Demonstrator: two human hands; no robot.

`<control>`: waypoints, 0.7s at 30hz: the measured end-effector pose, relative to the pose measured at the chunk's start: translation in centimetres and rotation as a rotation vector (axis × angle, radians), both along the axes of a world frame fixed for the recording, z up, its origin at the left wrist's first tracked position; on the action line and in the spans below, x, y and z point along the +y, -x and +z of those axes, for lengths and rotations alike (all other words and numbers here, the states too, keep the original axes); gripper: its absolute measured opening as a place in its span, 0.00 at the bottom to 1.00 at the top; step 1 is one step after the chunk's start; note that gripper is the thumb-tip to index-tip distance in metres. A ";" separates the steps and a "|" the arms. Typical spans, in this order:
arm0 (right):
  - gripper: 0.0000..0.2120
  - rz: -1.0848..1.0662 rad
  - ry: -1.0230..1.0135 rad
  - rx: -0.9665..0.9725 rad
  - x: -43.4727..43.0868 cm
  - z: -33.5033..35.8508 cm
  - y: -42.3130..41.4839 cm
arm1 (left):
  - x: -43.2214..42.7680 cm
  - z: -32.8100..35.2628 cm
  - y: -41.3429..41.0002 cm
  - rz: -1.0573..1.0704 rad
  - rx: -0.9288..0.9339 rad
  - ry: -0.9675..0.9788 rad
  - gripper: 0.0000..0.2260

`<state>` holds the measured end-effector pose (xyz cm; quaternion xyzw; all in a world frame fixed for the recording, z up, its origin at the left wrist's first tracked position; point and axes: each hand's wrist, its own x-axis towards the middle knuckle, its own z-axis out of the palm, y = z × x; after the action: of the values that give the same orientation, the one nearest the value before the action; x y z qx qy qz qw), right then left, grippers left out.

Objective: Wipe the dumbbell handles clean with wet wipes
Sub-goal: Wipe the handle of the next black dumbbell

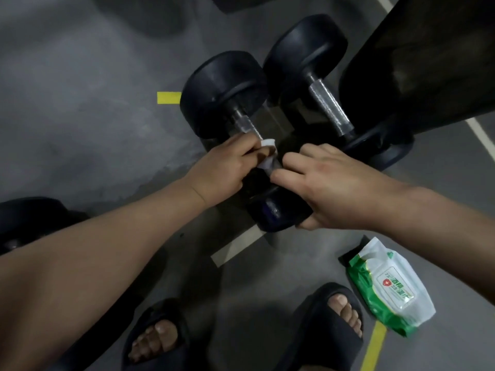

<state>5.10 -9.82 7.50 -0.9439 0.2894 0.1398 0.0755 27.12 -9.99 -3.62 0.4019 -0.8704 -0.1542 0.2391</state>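
Left hand [225, 170] is curling its fingers round a white wet wipe [267, 143], and on my screen I am seeing it pressing that wipe against the metal handle [245, 125] of the near dumbbell [222, 92], at the end closest to the person (most of the wipe is hiding under the fingers). Right hand [329, 188] is clamping over the same dumbbell's closer head [273, 212], fingers draping across the top and the thumb hooking underneath. This dumbbell is lying on the grey floor [80, 116], and a second dumbbell [305, 49] is lying just beside it on the right, its handle uncovered. A green and white pack of wipes [391, 287] is lying on the floor beside the right slipper [329, 325], with the left slipper [158, 336] sitting further left.
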 end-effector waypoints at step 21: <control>0.12 -0.863 -0.143 -0.582 0.9 -3.0 -1.6 | 0.1 2.2 2.7 0.397 -0.228 -0.219 0.22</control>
<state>6.69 -8.88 4.48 -0.7312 0.6086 -0.1528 0.2676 24.40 -9.93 -1.40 0.6033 -0.7738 -0.1514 0.1201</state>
